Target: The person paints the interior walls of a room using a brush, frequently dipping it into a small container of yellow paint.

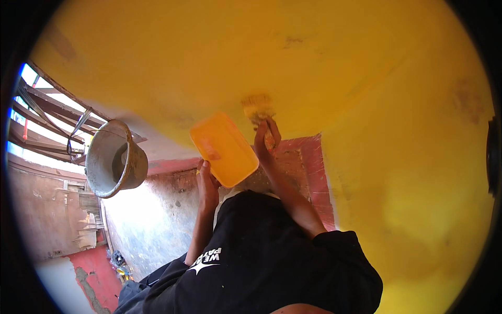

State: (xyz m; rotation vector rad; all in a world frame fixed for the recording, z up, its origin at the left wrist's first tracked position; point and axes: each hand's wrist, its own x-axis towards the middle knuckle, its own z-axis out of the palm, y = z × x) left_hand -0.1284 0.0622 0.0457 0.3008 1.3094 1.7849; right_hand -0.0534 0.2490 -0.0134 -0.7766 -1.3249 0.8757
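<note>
I see the left hand gripping a yellow tray near the wall; the right hand clamps a brush against it, paint within reach.

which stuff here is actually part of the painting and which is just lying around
In use:
- paintbrush, gripped in the right hand, bristles against the yellow wall
- yellow tray, held up by the left hand

Lying about:
- grey bucket, hanging at the left, untouched
- rubble and scraps on the floor below
</note>
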